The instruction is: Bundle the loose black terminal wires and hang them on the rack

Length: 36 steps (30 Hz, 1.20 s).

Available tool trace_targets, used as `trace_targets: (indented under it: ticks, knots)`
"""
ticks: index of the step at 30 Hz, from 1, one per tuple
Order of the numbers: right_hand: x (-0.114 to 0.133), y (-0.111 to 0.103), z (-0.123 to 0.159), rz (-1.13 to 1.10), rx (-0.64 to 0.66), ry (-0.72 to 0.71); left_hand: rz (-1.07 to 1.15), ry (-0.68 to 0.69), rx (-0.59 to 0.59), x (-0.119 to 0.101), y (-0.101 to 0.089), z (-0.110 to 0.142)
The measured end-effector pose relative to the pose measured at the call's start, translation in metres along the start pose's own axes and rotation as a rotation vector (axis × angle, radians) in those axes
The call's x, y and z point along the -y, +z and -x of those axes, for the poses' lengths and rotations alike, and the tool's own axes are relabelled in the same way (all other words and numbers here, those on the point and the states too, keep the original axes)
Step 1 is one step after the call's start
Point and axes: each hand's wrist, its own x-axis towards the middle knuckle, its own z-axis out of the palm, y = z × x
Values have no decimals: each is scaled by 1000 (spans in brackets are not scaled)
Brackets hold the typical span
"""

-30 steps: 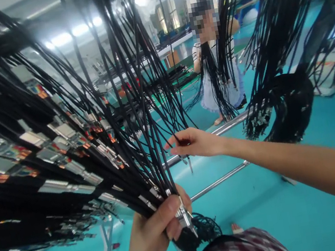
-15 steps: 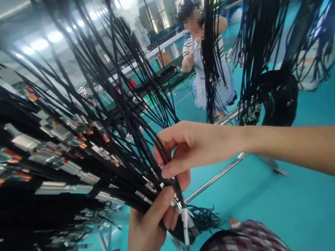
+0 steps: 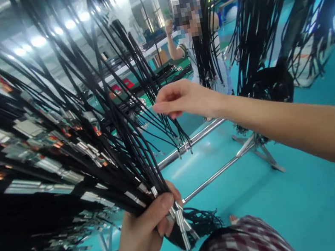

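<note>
Low in the middle, my left hand (image 3: 146, 224) is wrapped round a bundle of thin black cables (image 3: 142, 156). Bright metal connectors (image 3: 182, 226) on the cable ends stick out below its fingers. Up and to the right, my right hand (image 3: 179, 99) is closed, thumb against curled fingers. It is beside a group of hanging black cables (image 3: 145, 73); whether one is between the fingertips is hidden. Many more cables with metal plugs (image 3: 28, 128) and bared coloured wires fill the left side.
A metal rack with a lower bar (image 3: 212, 178) stands on the turquoise floor (image 3: 314, 203). Black cable bunches (image 3: 260, 27) hang at the right. Beyond, a person (image 3: 226, 72) in a striped top stands among hanging cables near a long worktable (image 3: 124, 66).
My right hand has left the bundle by my left hand and moved up to the hanging cables. My left hand keeps its grip. The person behind has raised an arm.
</note>
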Motion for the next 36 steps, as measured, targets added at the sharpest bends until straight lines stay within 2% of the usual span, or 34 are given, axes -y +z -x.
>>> trace_targets:
  ticks: [2,3,5,7,12,16,18,20,21,24,26,27,29,32,36]
  knots:
    - [-26,-10,-6,175,-218,80,-8,-3,8,-1,-1,2]
    - [-37,-11,-7,246,-286,120,-11,-10,13,-1,-2,3]
    - [-54,-7,-7,306,-343,144,-16,-26,26,-1,-3,4]
    - [-63,1,-7,251,-299,99,-19,-39,34,0,-5,5]
    - [-71,13,-16,90,-67,34,-14,-48,18,7,-9,5]
    - [-74,10,-13,133,-81,32,-24,-47,25,10,-10,6]
    - [-66,2,-4,205,-125,31,-32,-38,21,9,-9,8]
    - [-51,-9,12,203,-116,100,-46,-34,-9,9,-9,9]
    - [-40,-14,21,149,-64,167,-50,-37,-30,9,-8,9]
    - [-2,-20,48,-171,229,401,-44,-44,-82,10,-4,5]
    - [21,-14,62,-322,370,471,-29,-35,-103,12,1,0]
    - [31,-7,66,-352,401,475,-26,-29,-111,12,5,-3]
    - [45,7,70,-346,406,438,-24,-19,-117,13,11,-7]
    - [54,25,69,-298,335,342,-20,-4,-103,13,17,-9]
    - [57,30,64,-251,233,236,-17,6,-87,10,16,-7]
